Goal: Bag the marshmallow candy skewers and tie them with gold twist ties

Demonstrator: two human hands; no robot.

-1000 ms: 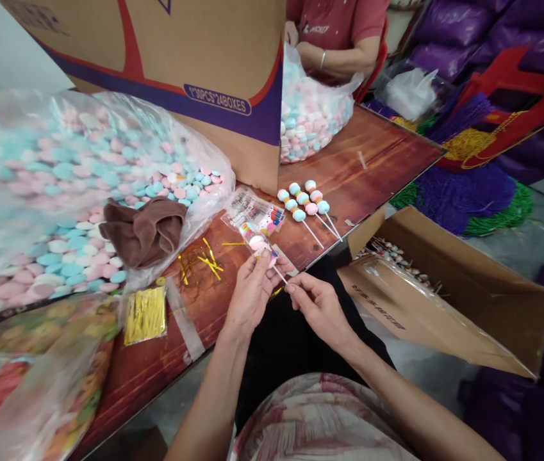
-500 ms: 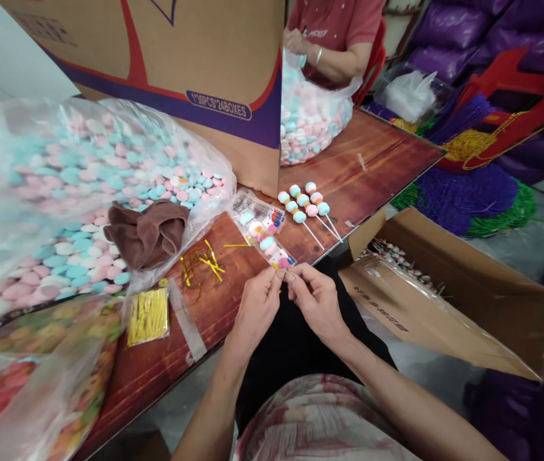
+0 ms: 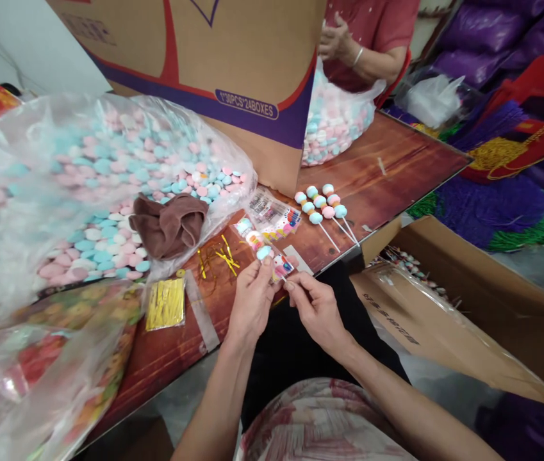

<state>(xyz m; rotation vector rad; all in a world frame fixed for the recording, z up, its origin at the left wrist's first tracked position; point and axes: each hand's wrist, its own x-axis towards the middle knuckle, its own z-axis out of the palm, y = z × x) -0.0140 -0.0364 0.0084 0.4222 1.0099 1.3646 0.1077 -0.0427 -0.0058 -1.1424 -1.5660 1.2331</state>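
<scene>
Both hands hold a marshmallow skewer (image 3: 263, 253) in a printed clear wrapper, tilted over the table's front edge. My left hand (image 3: 254, 296) pinches it near the lower marshmallows, with fingers closed. My right hand (image 3: 318, 312) pinches the stick end below the wrapper, its fingertips pressed together. Just beyond lie printed clear bags (image 3: 274, 214). To their right rest three unwrapped marshmallow skewers (image 3: 320, 203), sticks pointing toward me. Left of my hands are loose gold twist ties (image 3: 226, 256) and a packet of gold twist ties (image 3: 166, 305).
A large clear bag of marshmallows (image 3: 103, 166) fills the left side, a brown cloth (image 3: 170, 224) on it. A tall carton (image 3: 247, 57) stands behind. An open carton (image 3: 416, 320) holding skewers sits right, below the table (image 3: 396, 166). Across the table is another person (image 3: 368, 51).
My left hand has shifted from the wrapper's lower end up onto the marshmallows, and my hands are farther apart. The view has turned slightly left. The other person's hand has lifted and opened.
</scene>
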